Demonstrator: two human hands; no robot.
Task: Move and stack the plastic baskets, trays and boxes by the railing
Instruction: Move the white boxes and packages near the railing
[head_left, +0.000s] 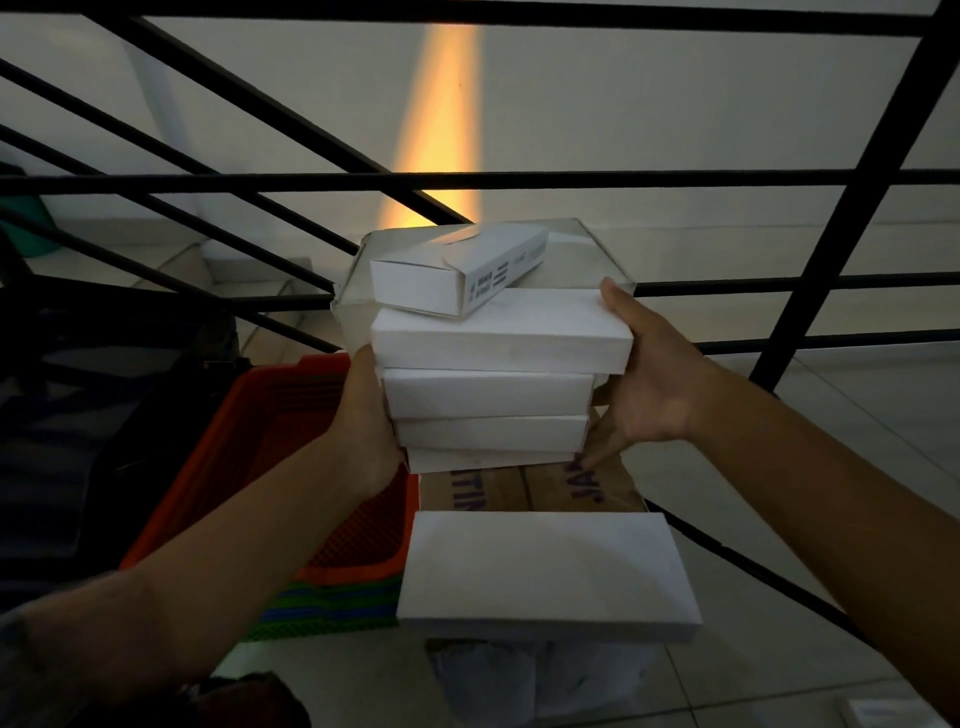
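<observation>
I hold a pile of several white boxes (493, 395) between both hands, in front of the black railing (467, 179). My left hand (366, 421) grips the pile's left side, thumb up along it. My right hand (644, 384) clasps the right side, thumb on the upper box's top and fingers reaching under. A small open box (457, 273) lies askew on top, with a clear plastic tray (587, 254) behind it. Below the pile a brown printed carton (582, 486) carries another white box (545, 571).
An orange mesh basket (270, 457) sits at the lower left, nested on green and blue baskets (332, 603). Dark bags fill the left edge. Pale floor tiles spread to the right. Beyond the railing a stairwell drops away.
</observation>
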